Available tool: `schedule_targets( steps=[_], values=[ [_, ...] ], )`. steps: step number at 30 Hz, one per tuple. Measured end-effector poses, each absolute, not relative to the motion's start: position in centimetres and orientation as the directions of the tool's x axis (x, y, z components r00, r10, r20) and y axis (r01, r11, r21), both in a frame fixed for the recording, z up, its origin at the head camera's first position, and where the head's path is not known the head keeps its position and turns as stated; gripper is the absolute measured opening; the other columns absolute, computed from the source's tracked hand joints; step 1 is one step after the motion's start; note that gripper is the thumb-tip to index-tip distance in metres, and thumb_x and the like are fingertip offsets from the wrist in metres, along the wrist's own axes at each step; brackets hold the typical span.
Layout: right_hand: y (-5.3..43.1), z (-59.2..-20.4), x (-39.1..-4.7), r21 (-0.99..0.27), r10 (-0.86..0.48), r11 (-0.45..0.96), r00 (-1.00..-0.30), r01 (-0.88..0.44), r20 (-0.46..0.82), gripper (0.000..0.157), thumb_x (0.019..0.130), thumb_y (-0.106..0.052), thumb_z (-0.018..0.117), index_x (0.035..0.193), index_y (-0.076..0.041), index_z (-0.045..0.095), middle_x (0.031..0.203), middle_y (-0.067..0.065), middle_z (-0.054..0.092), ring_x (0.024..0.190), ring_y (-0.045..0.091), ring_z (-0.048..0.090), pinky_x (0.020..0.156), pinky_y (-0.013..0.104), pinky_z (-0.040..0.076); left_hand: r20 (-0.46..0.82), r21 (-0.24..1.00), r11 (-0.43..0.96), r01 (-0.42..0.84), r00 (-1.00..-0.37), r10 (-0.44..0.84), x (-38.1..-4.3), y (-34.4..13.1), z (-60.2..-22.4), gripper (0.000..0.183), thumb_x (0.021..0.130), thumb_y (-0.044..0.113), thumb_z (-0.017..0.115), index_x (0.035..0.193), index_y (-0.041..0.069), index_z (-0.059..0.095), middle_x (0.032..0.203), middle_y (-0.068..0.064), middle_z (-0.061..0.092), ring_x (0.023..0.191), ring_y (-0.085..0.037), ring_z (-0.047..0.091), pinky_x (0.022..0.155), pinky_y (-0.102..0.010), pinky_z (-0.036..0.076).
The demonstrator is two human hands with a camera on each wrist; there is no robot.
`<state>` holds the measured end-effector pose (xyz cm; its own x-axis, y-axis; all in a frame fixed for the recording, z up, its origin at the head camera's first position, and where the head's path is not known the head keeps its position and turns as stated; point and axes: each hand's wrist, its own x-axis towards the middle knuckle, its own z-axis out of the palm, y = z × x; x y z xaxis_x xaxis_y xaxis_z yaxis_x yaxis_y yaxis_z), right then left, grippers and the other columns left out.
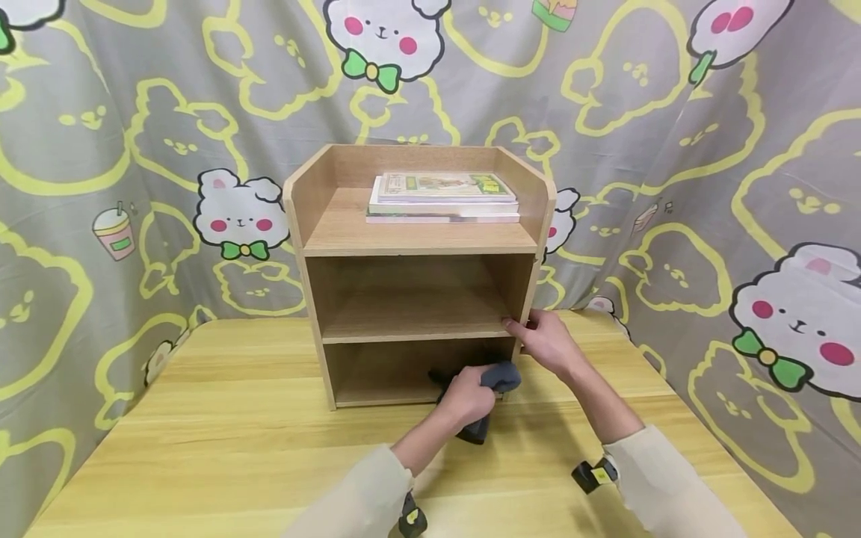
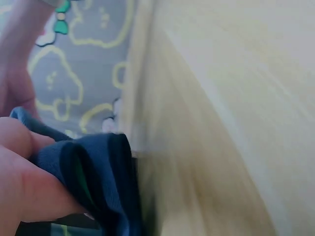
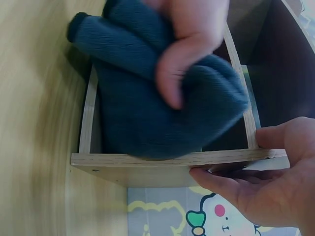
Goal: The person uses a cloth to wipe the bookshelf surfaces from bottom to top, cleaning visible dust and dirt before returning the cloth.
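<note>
A small wooden shelf unit point(image 1: 417, 337) stands upright on the table. My left hand point(image 1: 468, 396) grips a dark blue-grey cloth point(image 1: 501, 376) at the lower right front of the unit. In the right wrist view, the bunched cloth point(image 3: 142, 113) covers part of the lower compartment's opening, right at the side panel's edge, with the left thumb pressed on it. My right hand point(image 1: 548, 344) holds the unit's right side panel, thumb at the inner edge by the middle board and fingers along the outside. Close to the wood, folds of the cloth point(image 2: 93, 162) hang from the left hand in the left wrist view.
Several books point(image 1: 444, 198) lie stacked on the unit's top, inside its raised rim. The wood-grain table point(image 1: 222, 418) extends to both sides and in front. A patterned curtain point(image 1: 161, 149) hangs behind and along both sides. Both wrists carry small black cameras.
</note>
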<state>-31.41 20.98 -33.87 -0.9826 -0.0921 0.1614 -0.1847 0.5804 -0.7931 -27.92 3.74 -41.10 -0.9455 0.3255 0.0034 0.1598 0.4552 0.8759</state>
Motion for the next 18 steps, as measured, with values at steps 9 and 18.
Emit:
schedule_targets(
  steps=[9, 18],
  values=[
    [21.0, -33.8, -31.5, -0.836, -0.127, 0.526, -0.986, -0.155, 0.103, 0.059, 0.100, -0.032, 0.060, 0.142, 0.008, 0.050, 0.134, 0.031, 0.060, 0.119, 0.037, 0.065, 0.089, 0.041, 0.059, 0.050, 0.936, 0.324, 0.138, -0.963, 0.266, -27.5, 4.1, -37.9, 0.048, 0.098, 0.009, 0.055, 0.133, 0.039, 0.066, 0.120, 0.003, 0.070, 0.091, -0.018, 0.059, 0.081, -0.039, 0.044],
    [20.9, -33.8, -31.6, -0.867, -0.153, 0.478, -0.985, -0.139, 0.074, 0.060, 0.101, -0.028, 0.058, 0.146, 0.010, 0.043, 0.138, 0.033, 0.055, 0.123, 0.039, 0.062, 0.092, 0.042, 0.058, 0.043, 0.939, 0.315, 0.135, -0.959, 0.281, -27.4, 3.4, -37.7, 0.056, 0.096, 0.003, 0.057, 0.140, 0.037, 0.061, 0.128, -0.003, 0.068, 0.098, -0.021, 0.061, 0.086, -0.041, 0.046]
  ],
)
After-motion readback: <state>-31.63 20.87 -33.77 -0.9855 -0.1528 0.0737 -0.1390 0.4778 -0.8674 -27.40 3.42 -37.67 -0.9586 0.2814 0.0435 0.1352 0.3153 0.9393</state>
